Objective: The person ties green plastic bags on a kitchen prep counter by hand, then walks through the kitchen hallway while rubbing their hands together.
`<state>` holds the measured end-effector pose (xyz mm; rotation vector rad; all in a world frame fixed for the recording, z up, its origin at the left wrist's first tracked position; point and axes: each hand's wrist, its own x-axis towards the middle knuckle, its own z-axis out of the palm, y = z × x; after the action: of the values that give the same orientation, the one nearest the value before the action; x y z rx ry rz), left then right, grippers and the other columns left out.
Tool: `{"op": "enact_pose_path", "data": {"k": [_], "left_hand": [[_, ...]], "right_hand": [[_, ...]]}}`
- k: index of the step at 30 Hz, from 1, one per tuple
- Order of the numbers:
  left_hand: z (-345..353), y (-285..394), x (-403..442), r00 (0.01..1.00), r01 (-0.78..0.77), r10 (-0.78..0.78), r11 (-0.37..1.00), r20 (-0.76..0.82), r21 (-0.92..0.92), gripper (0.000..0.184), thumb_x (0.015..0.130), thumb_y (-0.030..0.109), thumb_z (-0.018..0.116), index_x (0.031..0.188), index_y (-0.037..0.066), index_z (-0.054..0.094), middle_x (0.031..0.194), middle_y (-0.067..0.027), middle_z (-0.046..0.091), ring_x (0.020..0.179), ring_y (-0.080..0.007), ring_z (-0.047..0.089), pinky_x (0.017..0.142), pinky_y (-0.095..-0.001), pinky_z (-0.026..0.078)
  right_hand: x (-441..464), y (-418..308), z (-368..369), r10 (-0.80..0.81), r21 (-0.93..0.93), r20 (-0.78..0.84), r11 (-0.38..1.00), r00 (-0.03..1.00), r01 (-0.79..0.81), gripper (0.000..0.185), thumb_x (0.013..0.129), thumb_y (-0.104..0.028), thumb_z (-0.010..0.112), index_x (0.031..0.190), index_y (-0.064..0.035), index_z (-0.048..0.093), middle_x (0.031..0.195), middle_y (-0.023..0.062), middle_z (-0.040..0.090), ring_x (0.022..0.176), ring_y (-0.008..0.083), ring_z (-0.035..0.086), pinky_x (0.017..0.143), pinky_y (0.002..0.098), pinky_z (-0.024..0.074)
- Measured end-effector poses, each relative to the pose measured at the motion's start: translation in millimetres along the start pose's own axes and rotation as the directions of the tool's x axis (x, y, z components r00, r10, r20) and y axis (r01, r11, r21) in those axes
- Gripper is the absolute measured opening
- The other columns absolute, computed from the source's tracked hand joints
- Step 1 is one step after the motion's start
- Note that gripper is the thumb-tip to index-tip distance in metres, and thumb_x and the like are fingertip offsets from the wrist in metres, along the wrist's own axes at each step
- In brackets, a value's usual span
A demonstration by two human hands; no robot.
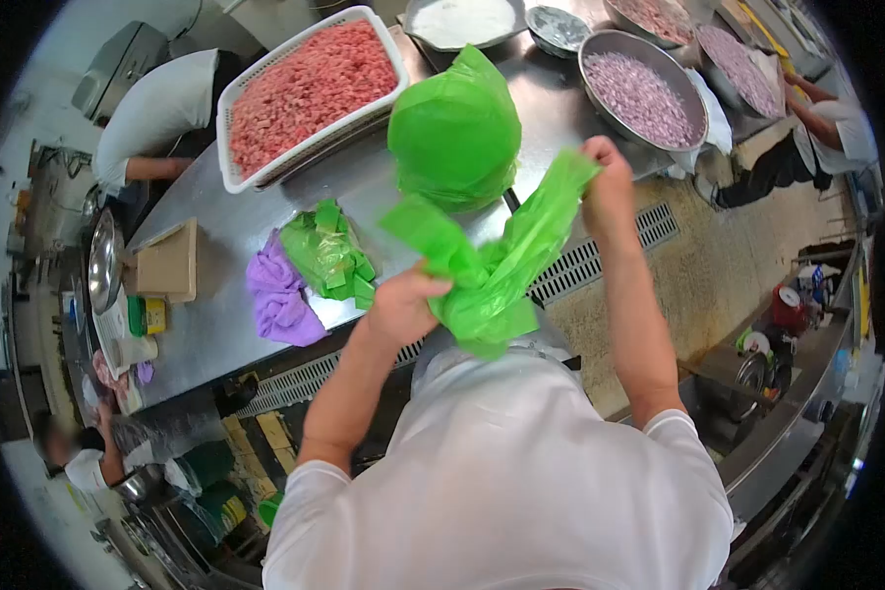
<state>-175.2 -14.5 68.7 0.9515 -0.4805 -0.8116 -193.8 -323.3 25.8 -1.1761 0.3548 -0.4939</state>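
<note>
A green plastic bag (501, 265) stretches between my two hands, twisted and crumpled in the middle. My left hand (405, 303) is closed on its lower left part. The upper right end is gripped by my right hand (608, 182), with the fingers closed. Just beyond the bag, a rounded bundle wrapped in green plastic (457, 133) sits on the metal table (226, 344). Left of my left hand lie a pile of green bags (329, 256) and a purple cloth (280, 295), touching each other.
A white basket of ground meat (310, 93) stands at the back left. Bowls of chopped onion (639, 98) are at the back right, near a tray of white powder (462, 22). A cardboard box (167, 264) is at the left. Other people are at both sides.
</note>
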Motion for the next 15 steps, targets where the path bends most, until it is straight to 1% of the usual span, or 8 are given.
{"op": "enact_pose_path", "data": {"k": [2,3,4,5,7,11,13,15], "left_hand": [[-16,18,18,0.992,0.078,0.004,0.779,-0.130,0.622,0.031,0.093,0.020,0.059,0.117,0.003,0.067,0.123,-0.0213,0.063,0.113,-0.0329,0.059,0.096,-0.0450,0.042],[-26,29,29,0.925,-0.114,0.375,0.407,-0.053,0.906,0.030,0.092,0.020,0.060,0.116,0.004,0.068,0.115,-0.0198,0.065,0.105,-0.0317,0.061,0.092,-0.0457,0.043],[-13,60,50,0.872,-0.137,0.486,0.355,-0.057,0.925,0.027,0.090,0.019,0.060,0.112,0.004,0.070,0.105,-0.0190,0.065,0.100,-0.0321,0.060,0.091,-0.0471,0.042],[1,90,71,0.805,-0.148,0.590,0.298,-0.060,0.943,0.025,0.088,0.018,0.061,0.107,0.005,0.071,0.095,-0.0181,0.065,0.096,-0.0325,0.060,0.090,-0.0486,0.041],[-7,139,114,0.652,-0.179,0.582,-0.504,0.485,0.845,0.024,0.082,0.019,0.062,0.098,0.004,0.071,0.092,-0.0188,0.062,0.097,-0.0372,0.057,0.092,-0.0513,0.040],[-63,124,138,0.867,-0.259,0.247,-0.519,0.433,0.815,0.027,0.076,0.020,0.063,0.098,0.004,0.068,0.098,-0.0196,0.063,0.103,-0.0387,0.056,0.094,-0.0534,0.038],[-99,69,140,0.841,-0.337,0.271,-0.417,0.469,0.844,0.033,0.074,0.019,0.063,0.102,0.002,0.066,0.103,-0.0209,0.064,0.106,-0.0395,0.056,0.095,-0.0542,0.038],[-111,14,122,0.843,-0.327,0.357,-0.256,0.403,0.910,0.034,0.073,0.017,0.064,0.102,0.000,0.064,0.102,-0.0223,0.066,0.102,-0.0414,0.058,0.093,-0.0520,0.043]], "right_hand": [[-10,-75,28,-0.032,0.424,0.151,0.905,0.988,-0.036,0.020,0.089,-0.012,0.069,0.083,-0.0142,0.050,0.079,-0.0018,0.055,0.071,0.0113,0.055,0.066,0.0252,0.0450],[-9,-101,35,-0.192,0.426,0.439,0.905,0.878,-0.015,0.020,0.088,-0.012,0.069,0.083,-0.0131,0.049,0.080,-0.0014,0.056,0.073,0.0113,0.056,0.066,0.0274,0.0461],[-8,-121,40,-0.325,0.433,0.675,0.901,0.662,0.002,0.020,0.088,-0.012,0.069,0.083,-0.0121,0.049,0.080,-0.0011,0.057,0.075,0.0112,0.057,0.067,0.0297,0.0472],[-8,-141,52,-0.321,0.177,0.725,0.942,0.609,0.286,0.020,0.086,-0.012,0.069,0.083,-0.0104,0.049,0.080,0.0011,0.057,0.075,0.0138,0.057,0.067,0.0318,0.0477],[-5,-164,83,-0.236,-0.317,0.809,0.595,0.538,0.738,0.022,0.081,-0.012,0.070,0.083,-0.0070,0.049,0.080,0.0053,0.059,0.076,0.0190,0.059,0.068,0.0360,0.0488],[65,-77,71,-0.076,-0.460,0.885,0.022,0.460,0.888,0.023,0.072,-0.001,0.067,0.089,0.0000,0.050,0.089,0.0144,0.056,0.091,0.0359,0.057,0.081,0.0450,0.0478],[69,-20,47,0.087,-0.629,0.777,0.151,0.623,0.763,0.024,0.072,0.003,0.063,0.093,-0.0008,0.053,0.095,0.0167,0.057,0.097,0.0387,0.056,0.084,0.0474,0.0474],[55,35,21,-0.119,-0.502,0.812,0.358,0.572,0.787,0.026,0.072,0.002,0.060,0.097,-0.0023,0.053,0.096,0.0174,0.057,0.098,0.0382,0.056,0.083,0.0482,0.0483]]}}
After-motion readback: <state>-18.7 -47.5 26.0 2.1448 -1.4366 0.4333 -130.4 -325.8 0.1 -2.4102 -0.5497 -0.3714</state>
